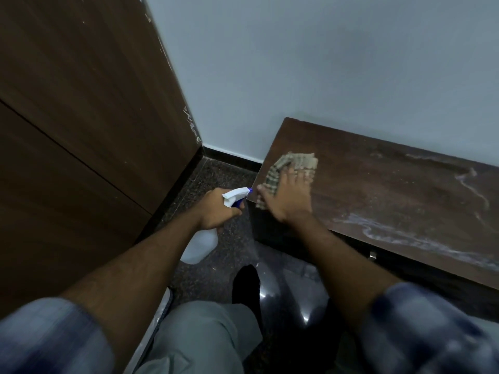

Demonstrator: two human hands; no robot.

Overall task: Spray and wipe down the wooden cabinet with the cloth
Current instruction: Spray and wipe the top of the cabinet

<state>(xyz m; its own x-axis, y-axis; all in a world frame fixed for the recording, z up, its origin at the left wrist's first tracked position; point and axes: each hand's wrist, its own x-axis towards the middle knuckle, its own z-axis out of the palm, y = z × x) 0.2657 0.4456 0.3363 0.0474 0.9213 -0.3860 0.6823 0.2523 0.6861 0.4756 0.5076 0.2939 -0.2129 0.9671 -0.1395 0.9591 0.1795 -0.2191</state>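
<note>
Wooden cabinet, one, is standing low against the wall, wet streaks lying across its top. One checked cloth is lying at its left end, the right hand pressing it with spread fingers. The left hand is gripping one spray bottle beside it, contents unreadable.

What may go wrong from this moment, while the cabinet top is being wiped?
1. The cloth under the right hand hangs over the left edge of the cabinet; a stroke further left may drop it to the floor.
2. The white wet streaks reach the front edge on the right and may drip down or dry into marks.
3. The spray bottle in the left hand points toward the right hand; an accidental squeeze would wet it.
</note>
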